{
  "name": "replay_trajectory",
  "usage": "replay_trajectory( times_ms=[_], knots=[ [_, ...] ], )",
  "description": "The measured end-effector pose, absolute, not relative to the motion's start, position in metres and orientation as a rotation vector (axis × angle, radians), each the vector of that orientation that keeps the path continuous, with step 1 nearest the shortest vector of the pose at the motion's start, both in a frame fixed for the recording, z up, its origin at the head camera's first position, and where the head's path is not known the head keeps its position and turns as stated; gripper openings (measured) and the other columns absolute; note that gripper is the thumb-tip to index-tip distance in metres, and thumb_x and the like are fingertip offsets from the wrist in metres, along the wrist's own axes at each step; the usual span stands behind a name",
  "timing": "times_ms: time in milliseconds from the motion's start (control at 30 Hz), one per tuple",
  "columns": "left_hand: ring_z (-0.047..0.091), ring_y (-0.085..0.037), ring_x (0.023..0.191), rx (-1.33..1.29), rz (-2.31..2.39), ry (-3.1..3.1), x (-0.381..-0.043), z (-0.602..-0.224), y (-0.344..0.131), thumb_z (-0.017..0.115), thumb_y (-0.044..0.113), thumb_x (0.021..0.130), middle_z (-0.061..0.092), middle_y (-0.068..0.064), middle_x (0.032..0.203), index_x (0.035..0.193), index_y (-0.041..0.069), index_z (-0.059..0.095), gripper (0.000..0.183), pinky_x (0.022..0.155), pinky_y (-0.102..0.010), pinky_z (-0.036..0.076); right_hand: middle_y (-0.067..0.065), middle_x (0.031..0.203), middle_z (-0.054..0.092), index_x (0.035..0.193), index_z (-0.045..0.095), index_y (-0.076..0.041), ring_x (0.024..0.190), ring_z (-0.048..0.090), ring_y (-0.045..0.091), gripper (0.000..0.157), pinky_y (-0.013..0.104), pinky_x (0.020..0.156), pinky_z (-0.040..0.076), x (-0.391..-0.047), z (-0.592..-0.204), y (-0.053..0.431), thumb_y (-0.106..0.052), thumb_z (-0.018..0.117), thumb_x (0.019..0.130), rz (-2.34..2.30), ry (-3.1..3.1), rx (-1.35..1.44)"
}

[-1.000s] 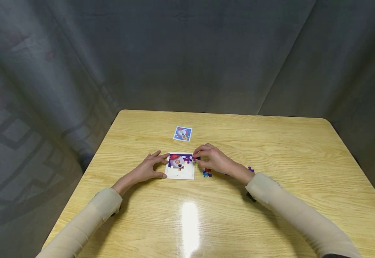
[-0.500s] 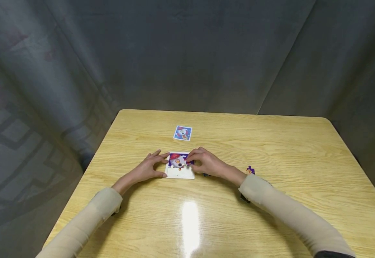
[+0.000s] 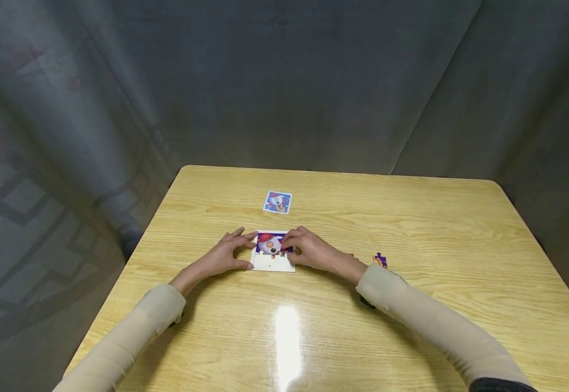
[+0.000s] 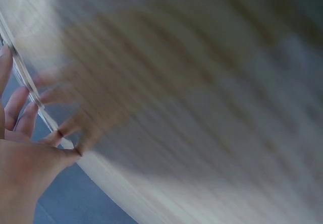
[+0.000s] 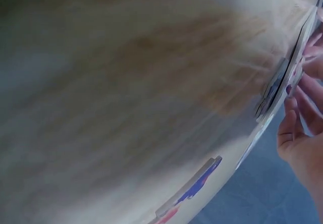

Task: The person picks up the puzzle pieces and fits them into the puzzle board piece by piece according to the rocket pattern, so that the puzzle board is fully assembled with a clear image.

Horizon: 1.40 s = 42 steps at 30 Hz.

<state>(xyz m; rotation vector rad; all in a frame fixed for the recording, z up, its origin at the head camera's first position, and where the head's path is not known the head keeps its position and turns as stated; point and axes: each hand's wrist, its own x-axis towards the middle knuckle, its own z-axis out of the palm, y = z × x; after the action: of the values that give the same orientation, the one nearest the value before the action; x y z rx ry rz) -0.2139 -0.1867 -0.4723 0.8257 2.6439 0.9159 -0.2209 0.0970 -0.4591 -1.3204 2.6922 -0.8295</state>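
A white puzzle board (image 3: 267, 265) lies on the table, its upper half filled with a purple picture of a pale round figure with red on top; its lower part shows bare white. My left hand (image 3: 223, 255) rests at the board's left side, fingers spread, with fingertips and thumb right at the edge. Over the right side of the board, my right hand (image 3: 311, 250) pinches a puzzle piece (image 5: 295, 81) between thumb and fingers, and its fingers mostly cover it in the head view. Beside the board, loose puzzle pieces (image 5: 272, 90) lie partly hidden by this hand.
A small picture card (image 3: 277, 202) with a similar design lies behind the board. Farther right, a purple and orange puzzle piece (image 3: 380, 260) sits on the wooden table (image 3: 412, 228). A grey curtain (image 3: 284, 92) hangs behind the table.
My right hand has moved left with the puzzle piece, from the board's right edge to over its right side, and lowered slightly. My left hand has stayed in place.
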Motion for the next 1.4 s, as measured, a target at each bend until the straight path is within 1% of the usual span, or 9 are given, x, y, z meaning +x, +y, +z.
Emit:
replay_trajectory(
  times_ms=[367,700,933,1233,1400],
  knots=[
    [0.017,-0.041,0.143,0.846,0.931,2.650,-0.212,-0.472,-0.187,0.080,0.029,0.079,0.041,-0.008,0.150,0.118,0.007,0.066,0.047,0.112,-0.064,0.006,0.008,0.110,0.065,0.104,0.073,-0.002,0.097,0.055,0.019,0.021,0.029,0.081,0.049,-0.222,-0.464,0.095,-0.006,0.066,0.085,-0.798,2.718,-1.400],
    [0.015,-0.039,0.144,0.825,0.939,2.642,-0.213,-0.470,-0.186,0.080,0.026,0.079,0.040,-0.006,0.151,0.119,0.006,0.066,0.047,0.113,-0.063,0.005,0.009,0.108,0.065,0.102,0.073,-0.003,0.095,0.057,0.020,0.019,0.033,0.082,0.049,-0.221,-0.462,0.093,-0.004,0.066,0.085,-0.746,2.765,-1.462],
    [0.015,-0.039,0.144,0.831,0.938,2.638,-0.214,-0.473,-0.187,0.080,0.028,0.079,0.040,-0.006,0.151,0.119,0.007,0.065,0.047,0.113,-0.063,0.005,0.009,0.112,0.065,0.106,0.073,-0.003,0.099,0.057,0.023,0.019,0.039,0.086,0.049,-0.217,-0.461,0.092,-0.008,0.067,0.088,-0.666,2.795,-1.432],
    [0.015,-0.037,0.145,0.826,0.942,2.634,-0.214,-0.476,-0.187,0.079,0.030,0.079,0.039,-0.004,0.151,0.120,0.008,0.065,0.047,0.113,-0.063,0.005,0.006,0.114,0.065,0.108,0.073,-0.006,0.099,0.056,0.021,0.018,0.037,0.080,0.048,-0.208,-0.459,0.088,-0.011,0.064,0.093,-0.473,2.886,-1.458],
    [0.014,-0.037,0.145,0.821,0.946,2.630,-0.215,-0.475,-0.188,0.079,0.028,0.080,0.039,-0.004,0.152,0.120,0.008,0.065,0.047,0.113,-0.062,0.004,0.006,0.119,0.063,0.115,0.070,-0.004,0.103,0.055,0.022,0.024,0.041,0.083,0.050,-0.204,-0.457,0.086,-0.003,0.058,0.093,-0.329,2.901,-1.467]
  ],
)
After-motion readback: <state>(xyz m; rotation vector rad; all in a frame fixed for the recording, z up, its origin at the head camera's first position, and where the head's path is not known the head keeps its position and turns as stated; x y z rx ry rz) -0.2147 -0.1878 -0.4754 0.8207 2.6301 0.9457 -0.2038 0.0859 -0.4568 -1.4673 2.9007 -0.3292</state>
